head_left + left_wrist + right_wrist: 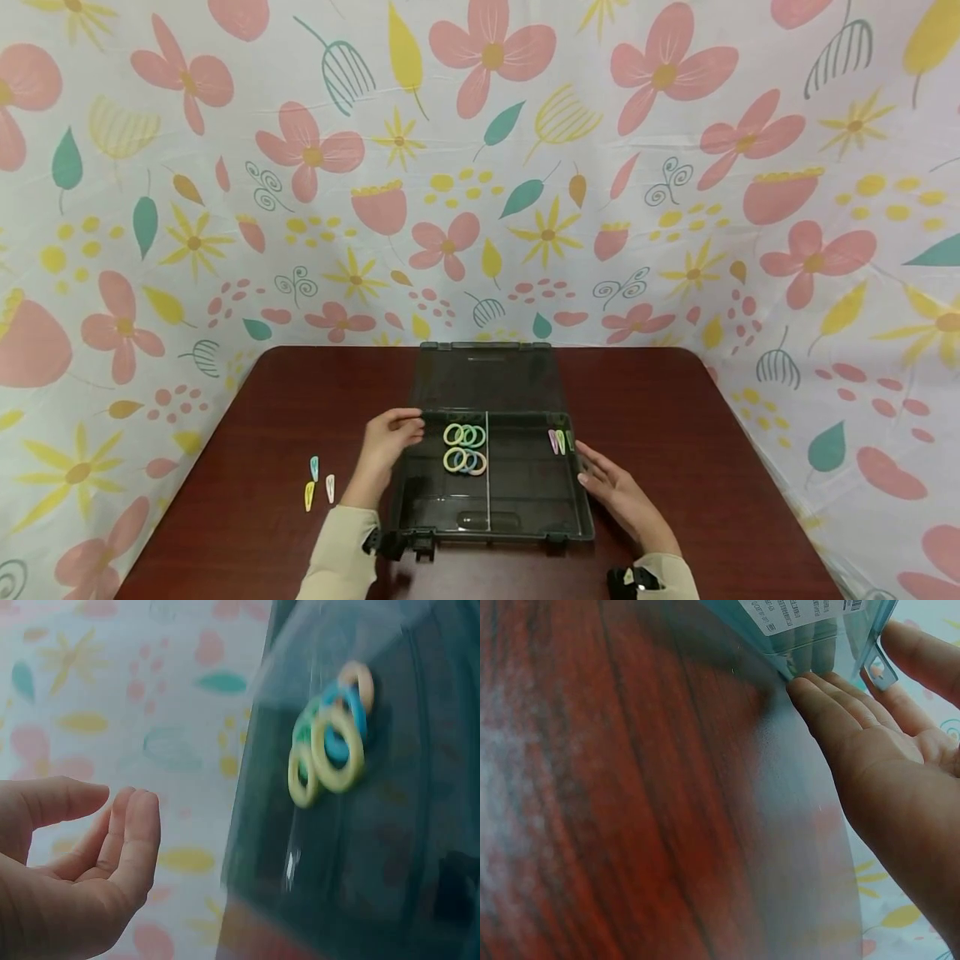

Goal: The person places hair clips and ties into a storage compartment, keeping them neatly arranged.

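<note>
A dark see-through plastic box [525, 492] stands on the table, its lid [487, 379] folded back behind it. Rings like hair ties [465, 461], yellow, green, blue and peach, lie in two overlapping rows left of a white divider [487, 483]. Three snap hair clips [560, 442], pink, light green and green, lie at the right wall. My left hand [388, 442] is by the back left corner; in the left wrist view its loosely bent fingers [139, 840] hold nothing. My right hand [618, 496] is at the right side, its extended fingers [840, 712] against the box's lower edge.
To the left of the box, blue, yellow and white hair clips [309, 496] lie on the dark red wooden table [247, 450]. A flower-printed cloth [480, 250] hangs behind the table and along both sides. The box's front latches [423, 546] jut toward me.
</note>
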A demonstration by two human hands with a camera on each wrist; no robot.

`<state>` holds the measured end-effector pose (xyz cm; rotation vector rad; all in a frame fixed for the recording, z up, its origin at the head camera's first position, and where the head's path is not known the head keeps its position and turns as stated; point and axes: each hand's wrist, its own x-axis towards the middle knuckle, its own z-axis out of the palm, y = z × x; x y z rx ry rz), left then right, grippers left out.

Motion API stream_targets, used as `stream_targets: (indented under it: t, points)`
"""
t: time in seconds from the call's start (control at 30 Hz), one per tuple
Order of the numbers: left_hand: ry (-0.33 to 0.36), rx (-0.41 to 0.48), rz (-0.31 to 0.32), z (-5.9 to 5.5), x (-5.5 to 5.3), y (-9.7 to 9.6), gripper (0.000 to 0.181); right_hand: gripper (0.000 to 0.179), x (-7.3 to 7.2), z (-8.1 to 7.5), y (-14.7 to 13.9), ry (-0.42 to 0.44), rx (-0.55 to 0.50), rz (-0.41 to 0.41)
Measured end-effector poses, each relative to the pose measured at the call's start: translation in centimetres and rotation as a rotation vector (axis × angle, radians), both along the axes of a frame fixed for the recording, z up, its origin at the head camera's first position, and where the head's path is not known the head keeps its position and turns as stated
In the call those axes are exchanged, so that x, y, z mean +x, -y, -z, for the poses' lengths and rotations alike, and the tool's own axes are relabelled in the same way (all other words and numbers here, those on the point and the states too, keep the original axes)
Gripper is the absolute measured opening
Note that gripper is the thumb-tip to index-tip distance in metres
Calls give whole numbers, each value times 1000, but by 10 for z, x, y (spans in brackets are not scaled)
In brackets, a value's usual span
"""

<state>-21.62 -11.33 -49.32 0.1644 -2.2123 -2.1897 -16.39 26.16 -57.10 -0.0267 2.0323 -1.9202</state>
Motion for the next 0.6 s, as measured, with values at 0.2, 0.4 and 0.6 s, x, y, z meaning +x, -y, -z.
stream_targets:
  t: [0.2,0.4,0.6]
  points:
    - [71,-93,-140,12,11,54,24,60,-1,0,1,-27,0,3]
    - [102,-269,-227,30,23,94,27,60,-2,-1,0,-37,18,-1]
    - [170,-451,-217,42,33,114,32,60,-1,-1,2,-35,15,-2]
